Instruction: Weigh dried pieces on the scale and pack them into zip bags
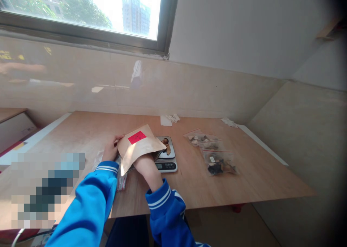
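Both arms in blue sleeves reach forward. The left hand (110,151) curls its fingers (118,137) in a pinch; the right hand (143,163) is mostly hidden, wrist bent.

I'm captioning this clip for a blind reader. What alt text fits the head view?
A person in blue sleeves holds a brown paper envelope with a red label: left hand on its edge, right hand reaching inside. Just behind sits a small scale bearing something brown; clear bags of dried pieces lie to the right on the wooden table.
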A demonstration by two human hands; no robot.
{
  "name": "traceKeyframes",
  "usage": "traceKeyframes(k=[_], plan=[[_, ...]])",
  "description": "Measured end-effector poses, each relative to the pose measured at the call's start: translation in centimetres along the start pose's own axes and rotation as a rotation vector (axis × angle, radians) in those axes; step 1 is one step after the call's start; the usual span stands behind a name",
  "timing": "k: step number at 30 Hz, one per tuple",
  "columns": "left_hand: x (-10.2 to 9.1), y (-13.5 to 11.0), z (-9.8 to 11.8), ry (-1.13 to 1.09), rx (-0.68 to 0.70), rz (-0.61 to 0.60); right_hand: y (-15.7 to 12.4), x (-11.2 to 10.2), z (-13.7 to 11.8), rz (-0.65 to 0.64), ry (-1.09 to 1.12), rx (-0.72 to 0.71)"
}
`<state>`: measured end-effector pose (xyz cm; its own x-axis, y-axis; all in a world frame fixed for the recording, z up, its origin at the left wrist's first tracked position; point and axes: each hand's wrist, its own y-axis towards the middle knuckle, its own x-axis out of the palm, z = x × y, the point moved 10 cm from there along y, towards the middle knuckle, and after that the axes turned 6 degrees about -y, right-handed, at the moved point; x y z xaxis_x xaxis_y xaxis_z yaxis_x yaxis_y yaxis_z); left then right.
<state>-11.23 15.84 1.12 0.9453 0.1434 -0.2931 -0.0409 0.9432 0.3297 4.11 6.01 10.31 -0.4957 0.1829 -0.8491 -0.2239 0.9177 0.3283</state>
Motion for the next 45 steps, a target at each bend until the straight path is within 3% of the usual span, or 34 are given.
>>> traceKeyframes(k=[6,9,13,17,20,24,27,33,38,45], plan=[[0.2,-0.2,-0.7,0.021,-0.041,-0.016,-2.1,-3.0,-0.1,-0.155,-0.001,0.070],[0.3,-0.3,-0.5,0.030,-0.029,-0.020,-3.1,-4.6,0.2,-0.144,0.056,0.068],[0.3,-0.2,-0.5,0.056,-0.022,-0.020,-4.7,-7.9,1.9,0.080,0.323,0.056],[0.2,0.1,-1.0,0.117,-0.044,-0.018,-7.6,-9.9,6.9,0.416,0.657,0.130],[-0.1,0.4,-1.3,0.183,-0.046,0.020,-9.2,-8.5,10.8,0.471,0.576,0.242],[-0.8,0.7,-1.5,0.252,-0.030,0.096,-10.1,-6.3,13.3,0.475,0.162,0.314],[-1.6,0.6,-1.9,0.291,-0.067,0.157,-10.0,-5.1,13.3,0.487,0.015,0.305],[-2.1,0.3,-2.2,0.289,-0.141,0.184,-8.9,-4.1,12.0,0.433,0.097,0.272],[-2.4,0.0,-1.3,0.235,-0.070,0.243,-8.9,-4.0,11.9,0.436,0.132,0.270],[-2.6,-0.7,0.5,0.363,-0.028,0.288,-10.0,-3.8,12.3,0.458,-0.051,0.309]])
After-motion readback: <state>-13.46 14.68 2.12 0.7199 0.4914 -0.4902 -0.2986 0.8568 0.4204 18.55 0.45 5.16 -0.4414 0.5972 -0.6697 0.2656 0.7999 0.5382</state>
